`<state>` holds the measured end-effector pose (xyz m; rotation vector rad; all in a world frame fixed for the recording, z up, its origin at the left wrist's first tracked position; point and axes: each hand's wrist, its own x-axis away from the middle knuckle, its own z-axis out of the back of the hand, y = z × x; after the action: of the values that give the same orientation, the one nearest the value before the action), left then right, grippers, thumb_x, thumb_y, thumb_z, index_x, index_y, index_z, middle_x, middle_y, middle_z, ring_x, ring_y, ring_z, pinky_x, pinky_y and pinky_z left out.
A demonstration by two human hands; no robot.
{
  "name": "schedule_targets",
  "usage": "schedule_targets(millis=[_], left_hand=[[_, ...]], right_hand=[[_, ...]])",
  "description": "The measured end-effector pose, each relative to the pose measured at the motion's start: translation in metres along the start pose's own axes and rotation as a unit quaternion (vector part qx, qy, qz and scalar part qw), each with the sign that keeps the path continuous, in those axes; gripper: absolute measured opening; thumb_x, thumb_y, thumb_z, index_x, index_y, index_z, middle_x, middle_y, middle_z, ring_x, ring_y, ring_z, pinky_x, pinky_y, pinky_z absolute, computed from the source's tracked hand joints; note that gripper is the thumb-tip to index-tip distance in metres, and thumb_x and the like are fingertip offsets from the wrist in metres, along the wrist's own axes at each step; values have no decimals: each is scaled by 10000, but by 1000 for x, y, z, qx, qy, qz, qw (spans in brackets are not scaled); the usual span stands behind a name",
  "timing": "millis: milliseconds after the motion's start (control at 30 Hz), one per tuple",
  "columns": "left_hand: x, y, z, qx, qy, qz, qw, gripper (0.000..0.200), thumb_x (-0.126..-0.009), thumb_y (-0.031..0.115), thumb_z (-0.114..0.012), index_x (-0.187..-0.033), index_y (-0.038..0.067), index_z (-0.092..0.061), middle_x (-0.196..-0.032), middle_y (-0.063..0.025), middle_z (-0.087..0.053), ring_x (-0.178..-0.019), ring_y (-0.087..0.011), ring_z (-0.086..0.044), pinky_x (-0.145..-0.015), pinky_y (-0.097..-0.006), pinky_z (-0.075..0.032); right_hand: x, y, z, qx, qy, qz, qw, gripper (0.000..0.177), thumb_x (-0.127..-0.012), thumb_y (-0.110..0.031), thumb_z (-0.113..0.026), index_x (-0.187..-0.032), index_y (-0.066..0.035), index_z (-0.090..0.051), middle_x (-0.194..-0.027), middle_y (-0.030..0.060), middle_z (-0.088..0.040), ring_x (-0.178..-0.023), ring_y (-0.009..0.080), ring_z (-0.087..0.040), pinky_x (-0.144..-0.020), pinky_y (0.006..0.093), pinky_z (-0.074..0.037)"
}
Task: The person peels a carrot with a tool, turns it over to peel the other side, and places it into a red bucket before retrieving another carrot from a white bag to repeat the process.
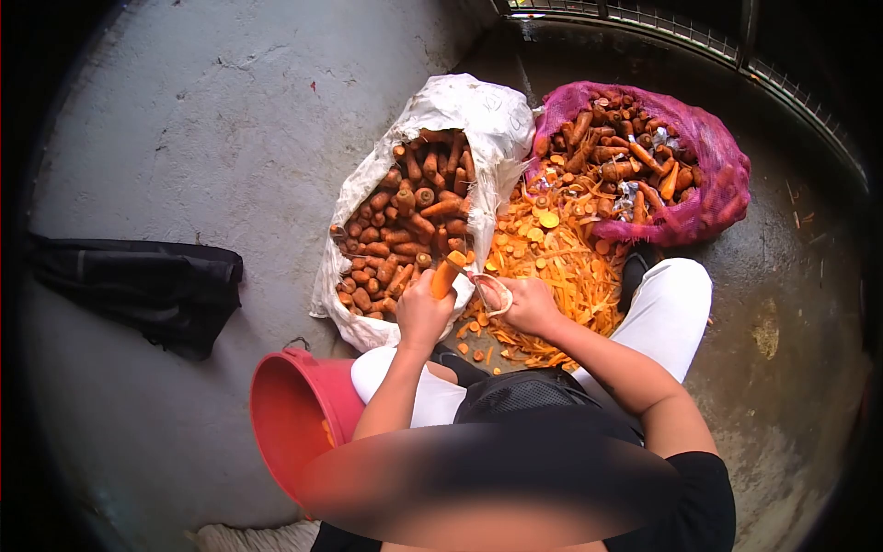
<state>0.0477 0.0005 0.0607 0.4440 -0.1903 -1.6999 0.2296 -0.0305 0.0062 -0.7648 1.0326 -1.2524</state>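
Between my two hands is a peeled orange carrot (449, 274), held tilted with its top end up. My left hand (423, 310) is wrapped round its lower part. My right hand (531, 306) is closed on a peeler (494, 293) with a pale looped handle, and the tool's dark end meets the carrot. Just beyond my left hand, unpeeled carrots (405, 216) fill an open white sack (354, 175). Orange peelings and cut slices (561, 267) lie heaped on the floor past my right hand.
A pink mesh sack (727, 179) at the back right holds carrots and scraps. The red bucket (322, 386) stands tipped beside my left leg, with some orange pieces inside. Black cloth (147, 285) lies on the grey floor at left. Metal railing (681, 35) runs along the top right.
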Motion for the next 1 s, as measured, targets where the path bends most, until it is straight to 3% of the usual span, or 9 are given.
schedule_targets(millis=[67, 167, 267, 367, 500, 600, 733, 933, 1000], left_hand=[[2, 9, 3, 40, 6, 1, 999, 199, -755, 207, -654, -840, 39, -590, -722, -191, -637, -710, -395, -629, -643, -465, -489], [4, 24, 14, 120, 22, -8, 993, 186, -758, 189, -668, -827, 36, -587, -705, -167, -634, -691, -370, -635, -622, -432, -488], [-4, 29, 28, 152, 40, -9, 988, 170, -768, 165, -676, -821, 31, -586, -683, -150, -622, -664, -340, -641, -600, -398, -484], [0, 19, 25, 166, 42, -19, 985, 161, -778, 163, -670, -821, 32, -588, -679, -147, -619, -663, -333, -644, -598, -394, -485], [5, 18, 22, 180, 48, -4, 982, 156, -776, 164, -671, -822, 38, -593, -683, -146, -618, -665, -336, -642, -599, -394, -489], [4, 10, 15, 155, 34, -2, 987, 166, -767, 181, -672, -832, 47, -598, -701, -153, -625, -688, -352, -641, -614, -415, -493], [7, 7, 10, 128, 14, -9, 992, 177, -759, 183, -666, -841, 43, -596, -726, -169, -635, -709, -370, -639, -625, -433, -492], [5, 9, 9, 96, 1, -9, 995, 185, -756, 174, -657, -869, 37, -604, -736, -180, -643, -705, -379, -637, -630, -434, -494], [8, 9, 8, 100, -24, 13, 995, 189, -759, 171, -659, -885, 37, -612, -730, -177, -644, -696, -374, -641, -625, -427, -496]], right_hand=[[-2, 6, 3, -19, -40, -57, 997, 390, -871, -490, -563, -858, -143, -740, -677, 180, -647, -652, 344, -649, -580, 423, -508], [-11, 94, -18, 117, -142, -247, 951, 358, -903, -416, -501, -899, -129, -714, -740, 182, -656, -682, 346, -641, -602, 448, -482], [-13, 124, -35, 76, -95, -222, 967, 389, -898, -427, -495, -839, -100, -697, -769, 197, -658, -707, 357, -634, -629, 457, -479], [-8, 74, -9, 19, -57, -192, 980, 386, -898, -428, -498, -848, -101, -695, -752, 192, -654, -705, 367, -625, -639, 454, -481], [3, 13, 13, -32, -6, -39, 999, 344, -873, -447, -590, -894, -129, -720, -660, 146, -641, -583, 321, -625, -503, 398, -471], [5, -3, 2, 2, 79, 155, 985, 311, -855, -446, -618, -827, -148, -705, -597, 111, -612, -532, 290, -614, -454, 375, -461], [8, -5, -2, 48, 57, 153, 985, 358, -840, -453, -636, -704, -123, -640, -557, 132, -576, -521, 306, -604, -462, 412, -458], [6, 0, 2, 42, 9, 85, 995, 418, -853, -498, -589, -719, -108, -655, -613, 167, -609, -583, 326, -627, -503, 439, -469], [0, 30, 0, 28, -44, -83, 995, 436, -870, -515, -550, -771, -111, -680, -661, 185, -627, -623, 341, -635, -542, 455, -477]])
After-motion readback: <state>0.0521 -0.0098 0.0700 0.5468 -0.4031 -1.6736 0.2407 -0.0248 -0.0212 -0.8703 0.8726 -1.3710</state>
